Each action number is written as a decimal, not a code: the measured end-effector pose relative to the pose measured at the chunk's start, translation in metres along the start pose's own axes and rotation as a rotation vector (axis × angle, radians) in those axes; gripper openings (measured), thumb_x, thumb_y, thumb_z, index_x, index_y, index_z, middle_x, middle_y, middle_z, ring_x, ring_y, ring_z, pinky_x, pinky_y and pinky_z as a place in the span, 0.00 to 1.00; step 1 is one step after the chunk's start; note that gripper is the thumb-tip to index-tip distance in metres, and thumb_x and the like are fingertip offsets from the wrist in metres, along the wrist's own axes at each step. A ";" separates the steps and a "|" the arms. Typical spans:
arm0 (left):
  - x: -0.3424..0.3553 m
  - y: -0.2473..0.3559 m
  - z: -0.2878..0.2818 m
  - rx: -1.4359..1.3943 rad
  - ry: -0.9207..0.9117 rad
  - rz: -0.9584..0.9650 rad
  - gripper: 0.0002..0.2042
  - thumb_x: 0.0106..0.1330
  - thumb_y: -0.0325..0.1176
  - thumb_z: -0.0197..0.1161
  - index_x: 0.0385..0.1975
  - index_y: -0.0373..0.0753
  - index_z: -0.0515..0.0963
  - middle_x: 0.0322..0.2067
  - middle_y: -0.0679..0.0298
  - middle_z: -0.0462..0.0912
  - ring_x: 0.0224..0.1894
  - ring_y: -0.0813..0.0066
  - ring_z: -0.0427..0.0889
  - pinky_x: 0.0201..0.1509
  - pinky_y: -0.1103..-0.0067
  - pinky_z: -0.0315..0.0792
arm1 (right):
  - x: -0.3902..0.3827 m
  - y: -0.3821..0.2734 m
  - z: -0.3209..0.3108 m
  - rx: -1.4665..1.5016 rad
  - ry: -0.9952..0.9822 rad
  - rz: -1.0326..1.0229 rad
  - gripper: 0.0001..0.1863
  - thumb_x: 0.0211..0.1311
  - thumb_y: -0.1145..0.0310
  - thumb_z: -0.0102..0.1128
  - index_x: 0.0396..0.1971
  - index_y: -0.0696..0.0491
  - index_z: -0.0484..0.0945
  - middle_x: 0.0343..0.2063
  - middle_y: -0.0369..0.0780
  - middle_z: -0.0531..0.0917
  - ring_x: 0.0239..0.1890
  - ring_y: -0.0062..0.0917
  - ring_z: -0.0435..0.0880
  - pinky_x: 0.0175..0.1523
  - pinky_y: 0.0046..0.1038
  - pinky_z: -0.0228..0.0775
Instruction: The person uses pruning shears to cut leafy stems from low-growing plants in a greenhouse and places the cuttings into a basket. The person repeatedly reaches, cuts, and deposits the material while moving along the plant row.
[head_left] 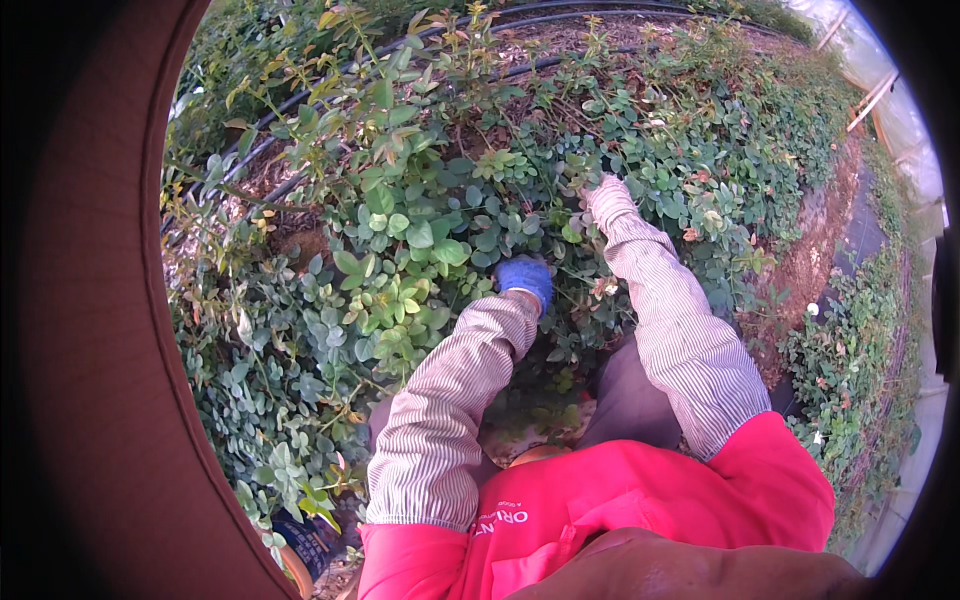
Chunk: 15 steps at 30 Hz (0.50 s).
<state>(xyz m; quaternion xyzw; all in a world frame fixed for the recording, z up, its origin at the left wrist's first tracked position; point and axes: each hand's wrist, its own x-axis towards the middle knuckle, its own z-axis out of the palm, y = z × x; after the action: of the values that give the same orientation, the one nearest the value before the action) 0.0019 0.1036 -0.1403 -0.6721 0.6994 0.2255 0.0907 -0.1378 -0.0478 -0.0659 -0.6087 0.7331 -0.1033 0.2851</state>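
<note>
Foliage of dense, oval green leaves spread across the ground before the person and closed in around both hands. From where I stood, the left hand, in a bright blue glove, was sunk into the near part of the bushes, roughly in front of the body; leaves covered its fingers, so I could not tell how far they were spread or whether they had hold of a stem. The right hand, in a pale pinkish covering, reached farther out and a little to the right, its fingertips lost among the leaves, and I could not tell their opening or grip either. A small withered, cream-and-brown clump hung near the right forearm, just beside its sleeve. Loose sleeves of thin grey-and-white stripes ran up both forearms to a vivid pinkish-red shirt, and dark trousers showed between the arms. Beyond the bushes, black hoses curved over brownish ground. Off to the right lay a strip of reddish-brown soil, and past it rose a wall of translucent plastic sheeting.
</note>
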 end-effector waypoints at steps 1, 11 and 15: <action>0.012 0.000 0.011 0.033 0.002 -0.009 0.16 0.69 0.40 0.53 0.52 0.42 0.77 0.50 0.56 0.82 0.49 0.60 0.84 0.47 0.62 0.80 | -0.009 0.002 -0.017 0.243 0.115 0.095 0.37 0.51 0.46 0.71 0.58 0.53 0.74 0.49 0.51 0.82 0.50 0.43 0.81 0.54 0.37 0.75; -0.049 0.020 -0.003 0.169 0.164 -0.085 0.25 0.67 0.45 0.55 0.61 0.41 0.63 0.49 0.52 0.80 0.49 0.52 0.81 0.42 0.51 0.73 | -0.175 -0.013 -0.082 1.506 -0.012 0.088 0.18 0.63 0.50 0.65 0.48 0.44 0.82 0.30 0.31 0.81 0.33 0.20 0.82 0.33 0.26 0.73; -0.128 0.036 -0.057 0.261 0.227 -0.070 0.23 0.64 0.49 0.59 0.52 0.40 0.68 0.46 0.50 0.81 0.47 0.50 0.81 0.48 0.53 0.69 | -0.175 -0.008 -0.104 1.803 -0.039 -0.080 0.19 0.66 0.55 0.63 0.51 0.49 0.80 0.34 0.33 0.81 0.32 0.21 0.82 0.31 0.22 0.75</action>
<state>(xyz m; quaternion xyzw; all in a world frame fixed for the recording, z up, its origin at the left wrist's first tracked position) -0.0133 0.1933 -0.0275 -0.6996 0.7047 0.0521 0.1055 -0.1714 0.0966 0.0741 -0.1809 0.3472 -0.6384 0.6627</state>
